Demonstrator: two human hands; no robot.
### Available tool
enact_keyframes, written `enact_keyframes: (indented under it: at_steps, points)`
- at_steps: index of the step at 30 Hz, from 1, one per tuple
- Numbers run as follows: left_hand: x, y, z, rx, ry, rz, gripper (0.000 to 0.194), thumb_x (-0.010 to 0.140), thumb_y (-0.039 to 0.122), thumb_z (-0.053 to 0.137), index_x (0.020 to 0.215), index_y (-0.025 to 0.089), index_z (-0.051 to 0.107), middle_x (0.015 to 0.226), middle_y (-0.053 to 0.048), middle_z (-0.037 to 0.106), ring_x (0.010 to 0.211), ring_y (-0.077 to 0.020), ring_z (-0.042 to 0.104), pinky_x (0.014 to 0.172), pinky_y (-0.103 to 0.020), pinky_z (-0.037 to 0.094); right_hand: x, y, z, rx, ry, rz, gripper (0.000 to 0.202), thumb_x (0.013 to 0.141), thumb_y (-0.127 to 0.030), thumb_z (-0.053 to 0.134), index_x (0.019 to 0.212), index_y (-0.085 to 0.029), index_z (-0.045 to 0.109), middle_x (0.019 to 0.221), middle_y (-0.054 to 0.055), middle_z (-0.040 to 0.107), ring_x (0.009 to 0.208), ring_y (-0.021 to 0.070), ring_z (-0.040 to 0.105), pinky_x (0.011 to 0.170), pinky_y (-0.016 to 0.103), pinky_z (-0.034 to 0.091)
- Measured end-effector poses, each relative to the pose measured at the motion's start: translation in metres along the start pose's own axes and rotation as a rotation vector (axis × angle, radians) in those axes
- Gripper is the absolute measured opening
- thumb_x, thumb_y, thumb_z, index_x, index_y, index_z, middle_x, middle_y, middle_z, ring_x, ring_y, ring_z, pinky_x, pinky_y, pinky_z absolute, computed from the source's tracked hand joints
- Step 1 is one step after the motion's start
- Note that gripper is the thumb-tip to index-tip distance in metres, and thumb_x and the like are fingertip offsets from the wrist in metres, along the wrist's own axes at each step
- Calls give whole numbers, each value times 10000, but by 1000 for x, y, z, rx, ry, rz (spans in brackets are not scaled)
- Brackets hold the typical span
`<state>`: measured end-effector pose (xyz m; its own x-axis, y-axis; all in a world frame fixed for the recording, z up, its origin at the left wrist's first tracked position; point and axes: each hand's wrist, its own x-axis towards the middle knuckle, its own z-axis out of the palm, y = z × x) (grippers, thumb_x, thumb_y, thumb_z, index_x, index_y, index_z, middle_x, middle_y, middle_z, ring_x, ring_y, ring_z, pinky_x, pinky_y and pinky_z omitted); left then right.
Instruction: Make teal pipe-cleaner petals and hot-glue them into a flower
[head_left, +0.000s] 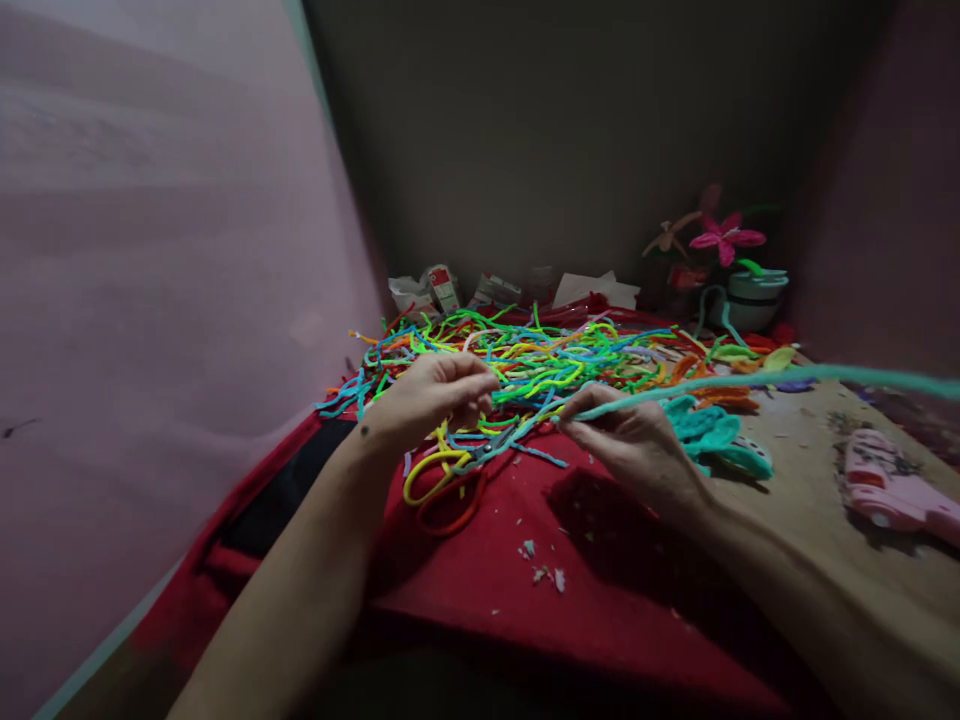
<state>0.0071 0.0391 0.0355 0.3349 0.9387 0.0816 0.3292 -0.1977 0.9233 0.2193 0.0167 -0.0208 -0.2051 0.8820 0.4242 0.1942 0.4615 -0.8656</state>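
Observation:
My right hand [626, 435] pinches a long teal pipe cleaner [720, 381] near one end. The rest of it stretches away to the right, past the frame's edge. My left hand [454, 388] hangs over the near side of a heap of pipe cleaners [540, 350] in many colours, its fingers curled together; what they hold, if anything, is hidden. Below that hand lie scissors [442, 480] with yellow and red handles, partly under loose strands. Teal fuzzy petal shapes [712, 435] rest just beyond my right wrist.
Red cloth [480, 590] covers the table's left part, with white scraps [551, 578] on it. A pink glue gun [892, 485] lies at right. Behind stand a pot [757, 297] and a pink pipe-cleaner flower [726, 238]. Small packets [442, 287] line the back wall. A dark flat object [292, 480] is at left.

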Motion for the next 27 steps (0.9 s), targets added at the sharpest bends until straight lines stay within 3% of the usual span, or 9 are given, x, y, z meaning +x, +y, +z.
enact_keyframes:
  at_steps: [2,5,7,10,14,17,21,24,27]
  points:
    - [-18,-1,-4,262,-70,-1,103,714,251,592,677,166,637,546,-21,574,455,-95,490,418,-173,348,0,-1,-1,-98,45,-8,56,728,-170,536,701,-183,583,673,1,577,644,138,519,626,264,392]
    - [-40,-14,-2,595,-22,16,74,689,242,605,653,188,641,580,-21,588,507,-110,499,462,-183,342,-1,-2,0,-120,110,16,62,707,-141,525,696,-184,569,648,-12,559,615,125,499,590,247,383]
    - [-48,-27,4,764,22,-3,117,700,295,592,747,199,642,648,-27,610,556,-128,520,499,-202,353,-2,-3,0,-73,141,52,68,696,-133,520,683,-183,565,609,-27,536,563,107,466,533,230,360]
    - [-48,-40,18,1001,-25,32,236,752,326,521,949,227,603,851,-37,634,741,-165,562,620,-239,388,0,-2,0,27,169,118,69,672,-123,520,656,-178,559,544,-43,500,501,92,425,459,214,317]
    - [-26,-38,25,1245,-61,25,254,830,273,368,773,185,599,740,-44,623,683,-153,565,591,-240,368,4,1,-3,196,211,176,51,667,-128,519,657,-166,551,509,-44,502,472,87,425,446,213,318]
    - [-2,-27,17,1384,68,98,248,834,235,345,815,165,582,740,-62,623,678,-170,575,574,-250,370,7,5,-3,270,240,207,50,699,-190,531,680,-158,565,537,-34,529,480,85,440,465,218,327]
    - [33,-15,-4,1576,286,213,272,827,137,304,929,110,554,831,-132,613,787,-231,586,582,-284,393,7,8,-2,202,244,271,87,670,-228,599,677,-142,608,503,-43,497,477,72,416,463,208,306]
    - [55,-17,-20,1586,329,139,291,814,93,297,955,96,551,901,-157,606,867,-255,580,622,-306,415,8,9,-2,246,266,280,46,619,-160,617,646,-150,582,476,-56,491,444,63,407,439,199,299]
    - [56,-22,-32,1570,312,64,273,795,95,335,943,107,564,899,-145,613,818,-243,600,604,-298,424,9,12,-3,332,315,260,85,600,-92,578,631,-164,545,434,-65,481,410,65,415,412,192,297]
